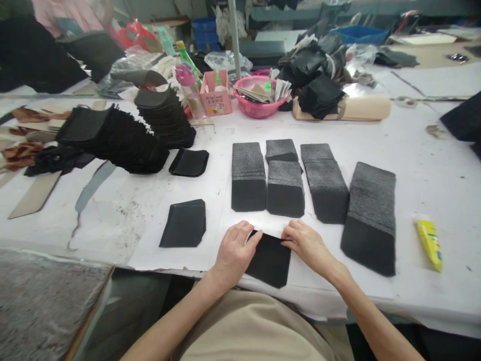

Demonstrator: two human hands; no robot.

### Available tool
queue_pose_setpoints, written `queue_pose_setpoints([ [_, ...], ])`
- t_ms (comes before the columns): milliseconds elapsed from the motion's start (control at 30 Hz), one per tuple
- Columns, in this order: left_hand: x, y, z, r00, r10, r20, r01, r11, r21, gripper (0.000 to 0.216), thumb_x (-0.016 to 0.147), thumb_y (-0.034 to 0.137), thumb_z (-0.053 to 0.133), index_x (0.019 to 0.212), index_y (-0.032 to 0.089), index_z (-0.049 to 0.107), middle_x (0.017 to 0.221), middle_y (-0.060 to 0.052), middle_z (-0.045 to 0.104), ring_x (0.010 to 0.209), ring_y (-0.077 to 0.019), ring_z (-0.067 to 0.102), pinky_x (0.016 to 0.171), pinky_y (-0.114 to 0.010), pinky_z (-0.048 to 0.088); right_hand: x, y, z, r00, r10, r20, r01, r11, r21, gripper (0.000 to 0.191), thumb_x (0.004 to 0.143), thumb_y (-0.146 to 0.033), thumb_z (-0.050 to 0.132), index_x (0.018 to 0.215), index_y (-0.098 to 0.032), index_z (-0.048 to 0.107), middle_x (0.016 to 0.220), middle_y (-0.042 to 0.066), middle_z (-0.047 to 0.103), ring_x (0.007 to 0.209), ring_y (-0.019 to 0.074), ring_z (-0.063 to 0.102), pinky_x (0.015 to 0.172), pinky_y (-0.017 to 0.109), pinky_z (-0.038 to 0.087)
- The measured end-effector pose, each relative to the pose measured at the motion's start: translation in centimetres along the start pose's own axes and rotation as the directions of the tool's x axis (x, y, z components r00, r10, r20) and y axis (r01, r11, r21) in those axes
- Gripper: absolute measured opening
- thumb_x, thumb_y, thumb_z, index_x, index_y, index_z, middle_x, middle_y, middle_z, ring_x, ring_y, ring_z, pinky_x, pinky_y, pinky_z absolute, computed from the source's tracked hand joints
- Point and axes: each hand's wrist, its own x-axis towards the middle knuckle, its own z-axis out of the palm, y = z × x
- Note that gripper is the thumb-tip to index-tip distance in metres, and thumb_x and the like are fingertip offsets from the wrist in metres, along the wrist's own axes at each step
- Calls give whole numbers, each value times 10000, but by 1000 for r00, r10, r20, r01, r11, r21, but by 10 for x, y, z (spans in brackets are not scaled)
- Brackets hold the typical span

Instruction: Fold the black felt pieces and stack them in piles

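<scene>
A flat black leather-like piece with clipped corners lies at the table's front edge, close to my body. My left hand pinches its far left corner between thumb and fingers. At the far right corner, my right hand has its thumb and fingertips closed on the same edge. Just beyond my hands, fanned stacks of black pieces with grey fuzzy backs overlap one another. A bigger fanned stack is to the right of my right hand. Left of my left hand rests a small pile of black pieces.
Tall leaning stacks of black pieces stand at the left, with a smaller pile beside them. A yellow tube lies at the right. Farther back are a pink basin, a pink box and a beige roll.
</scene>
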Motion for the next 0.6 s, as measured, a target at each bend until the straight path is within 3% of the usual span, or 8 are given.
queue_pose_setpoints([
  [67,13,9,4,996,60,67,-63,997,52,216,931,173,592,1147,153,605,1108,-120,620,1136,-284,556,953,-458,491,-2,-3,1,1000,15,-19,-14,996,89,112,880,-171,654,787,-218,613,787,2,609,765,178,593,663,289,459],
  [167,24,15,10,979,91,181,-98,995,31,99,942,240,595,891,157,613,811,-50,609,834,-225,604,762,-371,501,-8,-10,-3,998,56,-2,-54,975,215,100,899,-203,645,804,-227,621,776,-14,626,725,167,597,642,281,447],
  [233,24,14,12,976,81,203,-78,997,-23,207,963,249,559,773,169,571,708,-19,566,700,-189,569,668,-324,461,-10,-13,-8,996,86,3,-83,962,259,106,900,-227,653,797,-230,629,765,-21,634,700,163,600,625,280,434],
  [367,15,4,3,970,-3,245,47,983,-176,266,999,274,494,773,163,582,708,-12,588,649,-154,563,613,-270,422,-11,-11,-14,995,101,9,-98,939,330,118,932,-268,615,822,-241,646,790,-18,659,704,162,619,634,280,451],
  [500,1,-25,-28,923,-279,267,364,858,-363,244,1011,312,470,917,181,654,855,-20,675,759,-145,628,696,-243,466,-3,0,-4,985,127,-115,-102,973,205,141,970,-275,541,890,-230,647,888,18,675,798,195,638,698,319,485],
  [567,-10,-51,-45,850,-490,194,524,747,-409,246,990,370,501,1005,190,668,931,-25,698,824,-159,649,741,-245,489,4,7,4,975,101,-200,-91,994,59,133,971,-272,535,971,-209,653,992,55,678,916,237,634,784,368,495],
  [600,-17,-67,-53,790,-597,139,593,687,-420,268,972,401,524,1054,186,661,949,-30,702,835,-167,654,738,-246,498,8,11,9,970,77,-230,-83,996,-14,148,967,-270,541,1033,-196,651,1061,76,673,987,260,620,833,395,490],
])
